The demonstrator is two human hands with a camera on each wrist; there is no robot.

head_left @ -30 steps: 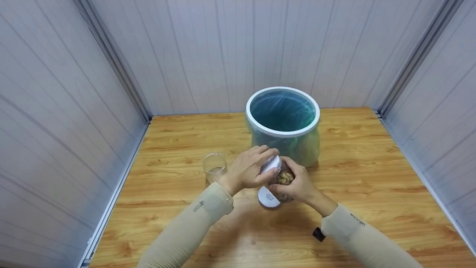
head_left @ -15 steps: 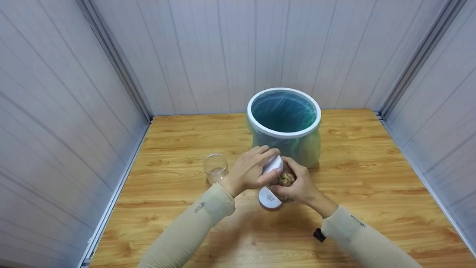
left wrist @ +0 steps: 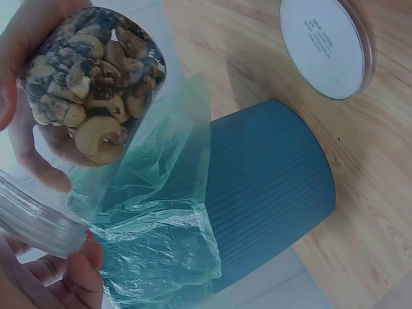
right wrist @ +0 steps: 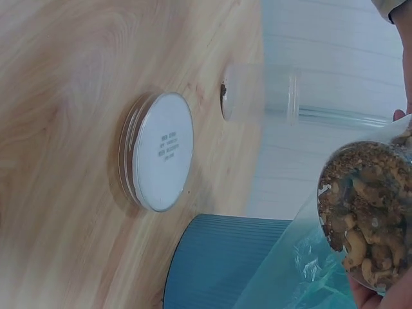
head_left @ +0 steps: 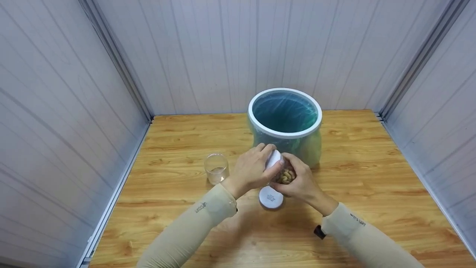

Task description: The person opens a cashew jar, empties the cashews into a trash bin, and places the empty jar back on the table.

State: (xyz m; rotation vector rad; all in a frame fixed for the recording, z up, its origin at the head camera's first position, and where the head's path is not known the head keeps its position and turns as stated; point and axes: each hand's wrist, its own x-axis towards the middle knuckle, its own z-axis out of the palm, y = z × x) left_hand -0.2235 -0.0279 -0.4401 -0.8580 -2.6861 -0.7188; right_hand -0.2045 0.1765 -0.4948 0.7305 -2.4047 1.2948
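Note:
A clear jar [head_left: 287, 175] of cashews mixed with dark bits is held tilted above the table. My right hand [head_left: 302, 183] grips its body, with fingers and thumb round the side. My left hand [head_left: 253, 167] grips the white-topped lid [head_left: 273, 159] at the jar's upper end. In the left wrist view the nuts [left wrist: 96, 90] lie toward the jar's base, and the clear ridged lid edge [left wrist: 42, 219] shows between the left fingers. Below the jar, a second white lid [right wrist: 166, 151] with printed text lies flat on the table.
An open clear jar [head_left: 216, 169] stands left of my hands, with some dark crumbs at its bottom. Just behind the hands is a blue ribbed bin [left wrist: 270, 187] with a green bag and white rim [head_left: 284, 134]. Pale panel walls enclose the wooden table [head_left: 178, 145].
Both hands have lifted the jar slightly, uncovering more of the lid on the table. Its white top has turned more to the side. The open jar and bin stay put.

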